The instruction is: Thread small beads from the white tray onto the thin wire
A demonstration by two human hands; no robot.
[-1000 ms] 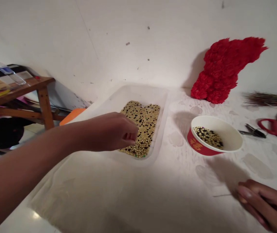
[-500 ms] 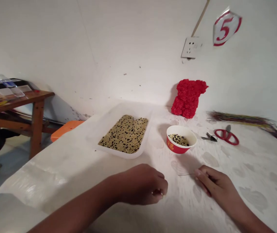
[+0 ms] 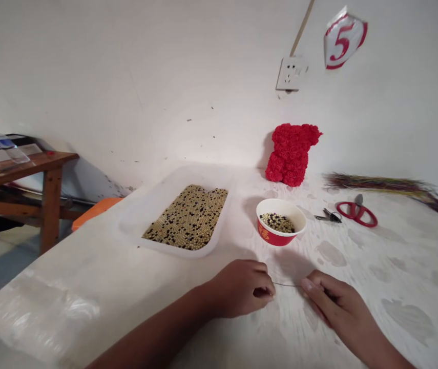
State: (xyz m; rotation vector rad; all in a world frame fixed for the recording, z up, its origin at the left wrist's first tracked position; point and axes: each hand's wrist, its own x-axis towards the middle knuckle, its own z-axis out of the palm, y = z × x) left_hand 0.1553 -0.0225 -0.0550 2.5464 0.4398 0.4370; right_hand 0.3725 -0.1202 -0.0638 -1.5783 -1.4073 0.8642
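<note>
The **left hand** [image 3: 242, 289] and **right hand** [image 3: 336, 302] are working close together at the near edge of the view, with a **thin wire** [image 3: 288, 284] stretched between them. Its long axis is running almost straight across the view, just below the **red paper bowl** [image 3: 268, 237]. The left hand's thumb and forefinger are pressing together and pinching the wire's left end, though the curled fingers are hiding that end, so I cannot tell whether a bead is caught there too. The right hand's fingers are closing together on the other end, which is disappearing beneath the fingertips. The wire is too fine to tell whether it is metal or stiff fibre.

Both hands are hovering over the **white-covered table** [image 3: 360, 251]. The bowl is standing nearer them than the **clear plastic tray** [image 3: 128, 225], which is holding a spread of **pale and black beads** [image 3: 186, 220]. Beyond the bowl, **red-handled scissors** [image 3: 356, 215] are lying on the table.
</note>
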